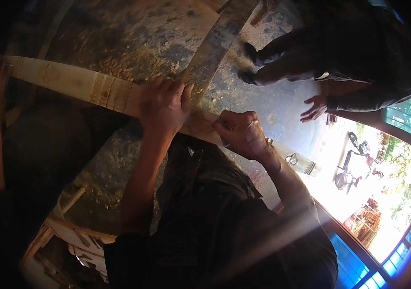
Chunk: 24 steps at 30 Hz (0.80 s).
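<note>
Fingers: your LH (pixel 163 107) clasps plank (pixel 73 79), 11 o'clock; RH (pixel 245 133) pinches unclear item (pixel 229 125), 3; prob. carving, nxt needs steady hold.

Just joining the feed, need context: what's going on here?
A person has both bare hands at a long pale wooden plank with carved bands across it. The left hand lies across the plank; the right hand is curled at it farther right, and whether it holds a tool is too shadowed to tell. Wood chips litter the floor beyond. A co-worker stands at upper right, one hand apart from the plank.
</note>
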### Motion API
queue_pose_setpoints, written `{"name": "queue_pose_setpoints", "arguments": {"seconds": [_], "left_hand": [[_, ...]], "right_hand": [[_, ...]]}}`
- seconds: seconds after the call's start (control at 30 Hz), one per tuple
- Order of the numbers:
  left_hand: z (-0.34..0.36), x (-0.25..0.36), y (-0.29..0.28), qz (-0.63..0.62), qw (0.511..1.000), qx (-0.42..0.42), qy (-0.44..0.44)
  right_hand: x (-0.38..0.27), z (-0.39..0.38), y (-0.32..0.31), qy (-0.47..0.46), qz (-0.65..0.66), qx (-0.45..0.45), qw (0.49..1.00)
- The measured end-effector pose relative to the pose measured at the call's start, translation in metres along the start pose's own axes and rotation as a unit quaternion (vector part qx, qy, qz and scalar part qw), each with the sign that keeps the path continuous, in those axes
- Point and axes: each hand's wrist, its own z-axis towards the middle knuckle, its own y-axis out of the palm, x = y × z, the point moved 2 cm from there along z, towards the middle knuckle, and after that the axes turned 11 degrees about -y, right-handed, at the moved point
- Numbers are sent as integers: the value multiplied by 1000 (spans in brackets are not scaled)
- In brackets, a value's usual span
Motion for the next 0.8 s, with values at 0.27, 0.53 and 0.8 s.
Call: {"name": "queue_pose_setpoints", "arguments": {"seconds": [0.27,0.53,0.8], "left_hand": [[1,2,0,2,1000,-1,2],[1,3,-3,5,1000,-9,-3],[1,4,-3,7,1000,-10,-6]], "right_hand": [[-3,7,6,6,0,23,1000],[-4,9,6,-65,-13,27,997],[-6,15,6,-57,-23,26,998]]}}
